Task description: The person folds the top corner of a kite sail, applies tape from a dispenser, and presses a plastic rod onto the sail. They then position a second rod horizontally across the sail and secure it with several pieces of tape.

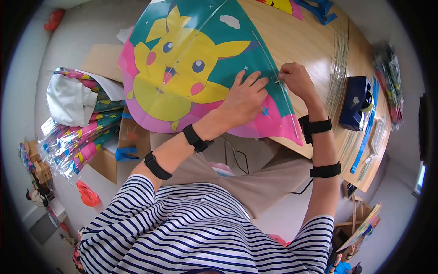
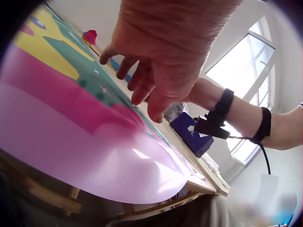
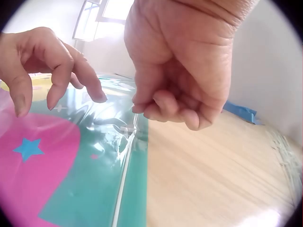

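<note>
A kite-shaped printed sheet (image 1: pixel 205 50) with a yellow cartoon figure on teal and pink lies on the wooden table. A thin white rod (image 3: pixel 121 187) runs along its right side. My left hand (image 1: pixel 242 99) is over the sheet's lower right part, fingers spread and slightly bent; the right wrist view shows its fingertips (image 3: pixel 101 98) close to the film. My right hand (image 3: pixel 182 61) has its fingers curled, with thumb and forefinger pinching at the sheet's edge beside the rod. What lies between those fingertips is mostly hidden.
Right of the sheet are a bundle of thin rods (image 1: pixel 336 68), a dark blue box (image 1: pixel 354 102) with a tape roll and a blue strip (image 1: pixel 365 150). Another blue strip (image 1: pixel 319 11) lies at the back. Wrapped colourful packages (image 1: pixel 91 132) and a white cloth (image 1: pixel 68 100) are at the left.
</note>
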